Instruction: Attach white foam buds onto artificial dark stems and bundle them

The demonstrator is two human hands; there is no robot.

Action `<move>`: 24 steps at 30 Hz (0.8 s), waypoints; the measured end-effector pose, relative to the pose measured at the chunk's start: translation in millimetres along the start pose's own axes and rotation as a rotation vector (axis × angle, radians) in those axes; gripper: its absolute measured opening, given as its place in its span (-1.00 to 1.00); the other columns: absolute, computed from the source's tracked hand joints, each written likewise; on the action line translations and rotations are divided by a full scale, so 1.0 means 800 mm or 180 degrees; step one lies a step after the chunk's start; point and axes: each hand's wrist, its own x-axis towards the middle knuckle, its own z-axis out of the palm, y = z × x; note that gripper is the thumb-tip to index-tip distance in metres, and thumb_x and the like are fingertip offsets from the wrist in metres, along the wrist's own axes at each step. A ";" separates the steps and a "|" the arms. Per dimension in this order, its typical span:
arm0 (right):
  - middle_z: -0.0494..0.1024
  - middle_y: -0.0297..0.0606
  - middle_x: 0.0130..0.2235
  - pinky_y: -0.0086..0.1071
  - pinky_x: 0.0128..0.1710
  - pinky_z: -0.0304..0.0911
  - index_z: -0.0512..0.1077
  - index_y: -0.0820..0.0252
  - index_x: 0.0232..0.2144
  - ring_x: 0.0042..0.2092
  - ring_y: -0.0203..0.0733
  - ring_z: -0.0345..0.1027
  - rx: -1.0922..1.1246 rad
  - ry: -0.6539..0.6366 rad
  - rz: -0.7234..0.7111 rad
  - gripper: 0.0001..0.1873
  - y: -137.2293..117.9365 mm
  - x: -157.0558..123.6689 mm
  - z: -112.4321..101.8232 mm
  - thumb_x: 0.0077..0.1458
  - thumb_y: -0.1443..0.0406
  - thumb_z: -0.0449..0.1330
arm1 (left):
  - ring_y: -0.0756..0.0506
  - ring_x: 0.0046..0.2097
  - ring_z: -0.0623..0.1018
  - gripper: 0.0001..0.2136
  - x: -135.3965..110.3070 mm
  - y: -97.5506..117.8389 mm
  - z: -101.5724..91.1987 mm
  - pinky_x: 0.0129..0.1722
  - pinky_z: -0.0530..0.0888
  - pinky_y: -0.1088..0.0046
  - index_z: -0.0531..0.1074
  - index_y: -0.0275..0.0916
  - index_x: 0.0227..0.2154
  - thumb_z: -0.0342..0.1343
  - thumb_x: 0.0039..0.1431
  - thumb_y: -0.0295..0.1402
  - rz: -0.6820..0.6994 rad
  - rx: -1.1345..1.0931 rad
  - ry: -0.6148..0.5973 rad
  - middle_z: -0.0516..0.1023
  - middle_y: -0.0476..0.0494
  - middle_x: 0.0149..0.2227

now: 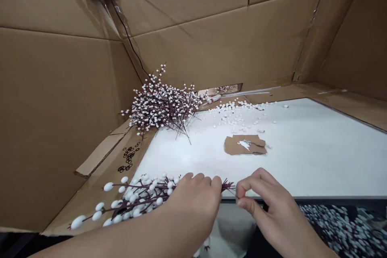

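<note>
Gripping a bundle of white-berried stems (148,196), the left hand (197,194) forms a closed fist near the cut ends; the berried heads spread to its left, and the bare stem ends (227,186) project toward the right hand (267,200). There, thumb and forefinger pinch what appears to be a thin strand; whether it is wire or band cannot be told. The step in hand looks like work on the gathered ends; the next move seems to call for a steady left grip and fine fingertip control at the right.

Both hands lie at the front edge (332,198) of the white bench (302,161), whose surface extends ahead and rightward, offering the widest room. Forward of the hands lies a cardboard scrap (232,146), with loose berries (236,107) beyond it. Forward-left, a sprig pile (165,102) narrows passage; dark rings (129,156) lie nearer, left of the fist. Cardboard walls (60,109) bound reach at the left and far sides.
</note>
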 end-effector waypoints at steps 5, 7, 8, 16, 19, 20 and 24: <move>0.37 -0.39 -0.53 -0.46 -0.50 0.18 0.33 0.09 -0.51 -0.44 -0.28 0.25 -0.0072 0.0528 -0.0231 -0.88 -0.015 -0.007 0.020 0.06 0.32 0.09 | -0.19 -0.31 0.45 -0.64 0.001 0.000 0.000 -0.34 0.39 0.27 0.23 -0.28 -0.37 0.18 -0.32 -0.53 -0.0164 0.0034 0.0084 0.42 -0.16 -0.33; 0.39 -0.38 -0.52 -0.46 -0.49 0.17 0.33 0.11 -0.48 -0.43 -0.28 0.23 0.0064 0.0655 -0.0428 -0.89 -0.015 -0.010 0.031 0.07 0.36 0.07 | -0.17 -0.34 0.44 -0.58 0.000 -0.003 -0.002 -0.38 0.39 0.31 0.24 -0.28 -0.37 0.24 -0.41 -0.53 -0.0092 0.0119 0.0039 0.41 -0.16 -0.32; 0.40 -0.37 -0.50 -0.45 -0.47 0.17 0.33 0.11 -0.47 -0.42 -0.27 0.23 0.0177 0.0673 -0.0421 -0.90 -0.013 -0.011 0.036 0.07 0.36 0.07 | -0.16 -0.35 0.44 -0.59 -0.001 -0.005 -0.003 -0.41 0.38 0.33 0.24 -0.28 -0.37 0.23 -0.38 -0.51 -0.0087 0.0141 0.0079 0.40 -0.15 -0.33; 0.30 -0.39 -0.49 -0.53 -0.58 -0.04 0.30 0.21 -0.54 -0.53 -0.42 0.00 0.3998 -0.0553 0.1584 -0.72 0.002 0.005 0.042 -0.01 0.12 0.16 | -0.07 -0.43 0.43 -0.94 -0.010 -0.009 0.000 -0.45 0.30 0.46 0.24 -0.23 -0.36 -0.05 0.07 -0.40 -0.0474 -0.0303 0.0501 0.43 -0.08 -0.42; 0.30 -0.44 -0.51 -0.60 -0.61 -0.08 0.32 0.25 -0.52 -0.57 -0.50 -0.02 0.5969 -0.1099 0.2507 -0.76 -0.001 0.008 0.038 -0.19 0.29 0.33 | -0.06 -0.44 0.43 -0.93 -0.011 -0.005 -0.006 -0.44 0.31 0.46 0.25 -0.24 -0.36 -0.05 0.09 -0.38 -0.0601 -0.0364 0.0512 0.44 -0.08 -0.43; 0.32 -0.46 -0.52 -0.62 -0.62 -0.07 0.32 0.24 -0.51 -0.57 -0.51 0.00 0.6511 -0.1245 0.2796 -0.75 -0.002 0.009 0.037 -0.23 0.38 0.35 | -0.06 -0.44 0.42 -0.93 -0.010 -0.003 -0.007 -0.43 0.31 0.46 0.26 -0.24 -0.36 -0.05 0.09 -0.38 -0.0645 -0.0364 0.0519 0.44 -0.08 -0.43; 0.39 -0.42 -0.48 -0.64 -0.64 -0.07 0.30 0.23 -0.46 -0.57 -0.51 0.07 0.7838 -0.1326 0.3488 -0.78 -0.015 0.010 0.026 -0.15 0.50 0.26 | -0.07 -0.43 0.43 -0.95 -0.008 0.000 -0.006 -0.35 0.36 0.40 0.26 -0.24 -0.38 -0.04 0.06 -0.45 -0.0720 -0.0257 0.0818 0.43 -0.06 -0.47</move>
